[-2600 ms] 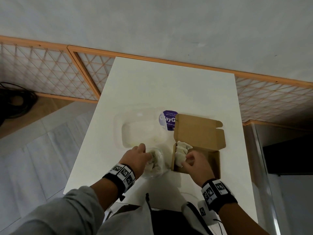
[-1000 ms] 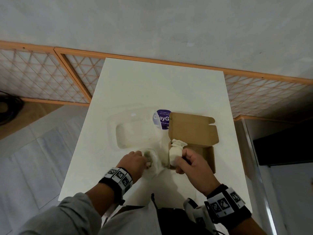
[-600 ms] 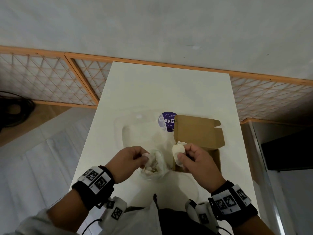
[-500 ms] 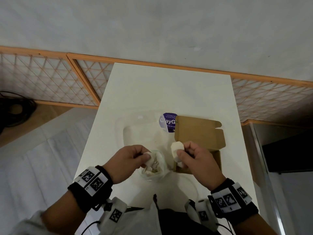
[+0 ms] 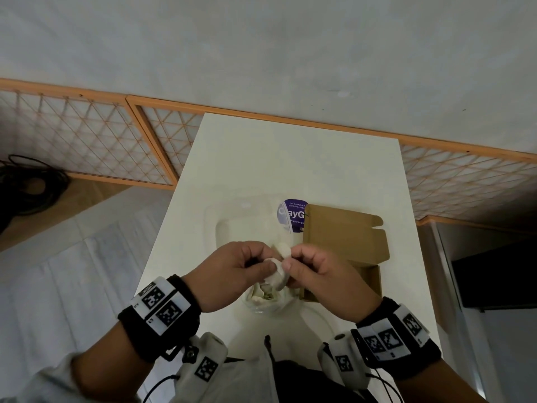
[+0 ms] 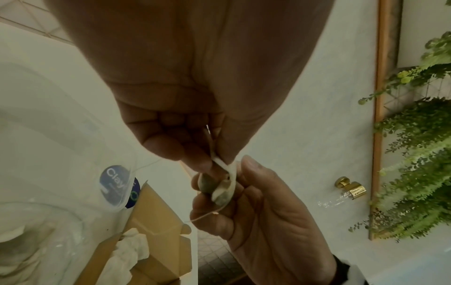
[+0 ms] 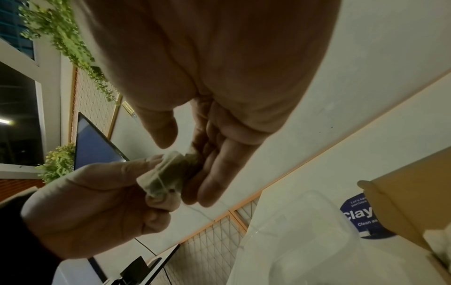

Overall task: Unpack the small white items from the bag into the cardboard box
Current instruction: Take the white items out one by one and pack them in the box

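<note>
An indoor room, likely an office or lounge, is suggested by a white table (image 5: 290, 158) set against a plain wall, wood-framed lattice panels (image 5: 72, 141), trailing greenery (image 6: 415, 154), a dark wall-mounted screen (image 7: 95, 140) and pale plank flooring (image 5: 72, 271).

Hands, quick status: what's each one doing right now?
Left hand: pinching a small white item between thumb and fingers.
Right hand: fingers curled, holding the same white item from the other side.

Both hands (image 7: 136, 185) pinching white sachet (image 7: 162, 178)
</note>
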Demonstrator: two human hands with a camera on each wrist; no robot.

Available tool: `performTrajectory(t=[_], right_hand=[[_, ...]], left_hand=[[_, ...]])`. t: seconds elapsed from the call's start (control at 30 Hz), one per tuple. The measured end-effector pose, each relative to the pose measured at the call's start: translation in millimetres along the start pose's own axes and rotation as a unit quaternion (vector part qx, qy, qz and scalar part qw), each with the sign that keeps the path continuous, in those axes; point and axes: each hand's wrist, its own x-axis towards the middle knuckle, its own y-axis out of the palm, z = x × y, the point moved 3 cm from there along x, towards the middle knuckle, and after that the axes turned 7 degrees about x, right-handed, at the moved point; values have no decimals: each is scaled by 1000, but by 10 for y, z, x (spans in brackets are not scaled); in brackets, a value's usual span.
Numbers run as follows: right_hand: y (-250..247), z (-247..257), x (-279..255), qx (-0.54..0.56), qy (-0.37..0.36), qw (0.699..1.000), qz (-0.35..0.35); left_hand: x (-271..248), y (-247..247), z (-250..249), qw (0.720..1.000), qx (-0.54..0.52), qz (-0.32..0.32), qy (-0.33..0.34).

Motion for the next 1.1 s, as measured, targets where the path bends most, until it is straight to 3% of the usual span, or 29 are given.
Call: performTrajectory(t=[0.13,0.37,0.5,0.67,0.77,0.87,1.1], right_hand=[[23,-63,-27,-11,8,1000,-6],[-23,-25,-100,-126,-23,991,-32],[-111,-23,-144,-171,-37,982,-68],[-133,-26,-174,-191,-45,977,-78],[-110,1,-188,-199,-73,975,-70],[-118,-18,-193,-209,-74,973,-61],[-121,-47,-207,-218,-61,972,-61]], left_hand=[[-2,-19,24,1000,19,-16,-3],[41,-25,100,993,73,-91,-24],[64,-48,173,990,38,-130,-49],[98,135,132,994,-60,-81,-50],[133,254,84,997,-42,-54,-22],[165,251,86,997,-21,-68,-14],[117,158,83,991,112,-69,-11]])
